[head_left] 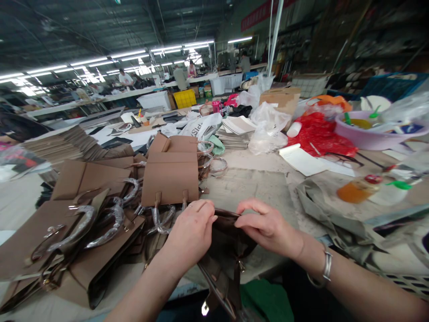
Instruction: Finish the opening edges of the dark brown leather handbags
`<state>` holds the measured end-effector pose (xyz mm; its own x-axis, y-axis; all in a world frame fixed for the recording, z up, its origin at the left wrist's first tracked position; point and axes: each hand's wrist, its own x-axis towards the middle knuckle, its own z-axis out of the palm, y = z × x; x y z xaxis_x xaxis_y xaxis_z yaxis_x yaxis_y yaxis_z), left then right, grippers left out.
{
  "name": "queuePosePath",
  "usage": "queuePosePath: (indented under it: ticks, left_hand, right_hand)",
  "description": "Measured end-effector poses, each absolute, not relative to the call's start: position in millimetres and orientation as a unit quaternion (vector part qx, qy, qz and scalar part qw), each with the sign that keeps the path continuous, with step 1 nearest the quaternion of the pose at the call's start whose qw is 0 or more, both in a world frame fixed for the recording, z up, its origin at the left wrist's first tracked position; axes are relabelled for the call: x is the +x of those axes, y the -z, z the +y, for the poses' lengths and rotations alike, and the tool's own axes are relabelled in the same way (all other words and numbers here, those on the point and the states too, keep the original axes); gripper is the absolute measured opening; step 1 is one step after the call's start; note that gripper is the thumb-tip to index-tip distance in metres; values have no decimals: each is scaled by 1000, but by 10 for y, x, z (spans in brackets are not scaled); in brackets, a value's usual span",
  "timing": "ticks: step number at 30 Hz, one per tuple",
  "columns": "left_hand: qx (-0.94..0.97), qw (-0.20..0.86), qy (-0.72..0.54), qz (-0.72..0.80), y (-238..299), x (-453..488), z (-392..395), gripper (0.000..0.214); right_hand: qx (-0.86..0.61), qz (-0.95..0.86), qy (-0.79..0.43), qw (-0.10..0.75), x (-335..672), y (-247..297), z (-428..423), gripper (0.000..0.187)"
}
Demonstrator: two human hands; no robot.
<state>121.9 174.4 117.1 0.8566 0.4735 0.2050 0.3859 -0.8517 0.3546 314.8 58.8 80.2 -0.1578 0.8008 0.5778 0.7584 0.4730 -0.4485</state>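
A dark brown handbag hangs at the table's front edge, its mouth towards me. My left hand pinches the far rim of the bag on its left side. On the same rim, further right, my right hand grips between thumb and fingers. Below the rim, the dark inside of the bag and a small metal clasp show. The lower part of the bag leaves the picture at the bottom. Close to my left hand lies a brown handbag with plastic-wrapped handles.
More brown handbags are piled on the left, before stacked brown panels. To the right are a notepad, red plastic bag, purple basin and bottle of orange liquid. Several people work at far tables.
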Motion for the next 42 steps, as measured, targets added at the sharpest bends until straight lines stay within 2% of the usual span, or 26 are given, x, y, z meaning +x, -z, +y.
queuePosePath:
  ticks: [4, 8, 9, 12, 14, 22, 27, 31, 38, 39, 42]
  left_hand:
    - [944, 155, -141, 257, -1177, 1280, 1760, 12]
    - [938, 153, -142, 276, -1180, 1310, 1775, 12]
    - [937, 154, -140, 282, -1179, 1314, 1778, 12]
    - [932, 152, -131, 303, -1178, 1322, 1781, 12]
    - [929, 145, -127, 316, -1180, 1329, 1780, 12]
    - [929, 117, -116, 333, -1178, 1375, 1776, 12]
    - [928, 114, -120, 333, -1179, 1370, 1767, 11]
    - [928, 113, -122, 333, -1180, 1366, 1754, 13]
    - [927, 143, -147, 313, -1159, 1382, 1755, 8]
    - [926, 157, -161, 302, -1165, 1366, 1753, 10]
    - [927, 173, -180, 281, -1202, 1275, 1737, 43]
  right_hand:
    - [-542, -707, -60, 450, 3126, -741, 611, 11]
    - [-615, -641, -83, 451, 3088, -728, 623, 35]
    - [-628, -635, -86, 441, 3079, -738, 624, 36]
    - [-650, -641, -107, 395, 3054, -803, 622, 20]
    - [-661, -644, -124, 364, 3039, -853, 619, 16]
    - [-677, -658, -83, 319, 2978, -904, 616, 25]
    - [-710, -660, -68, 234, 2956, -983, 591, 31]
    - [-727, -664, -65, 160, 2923, -1115, 647, 43]
    - [-733, -675, -22, 74, 2822, -1244, 848, 35]
    - [-736, -673, -20, 68, 2823, -1253, 855, 34]
    - [-746, -663, -31, 56, 2856, -1276, 813, 32]
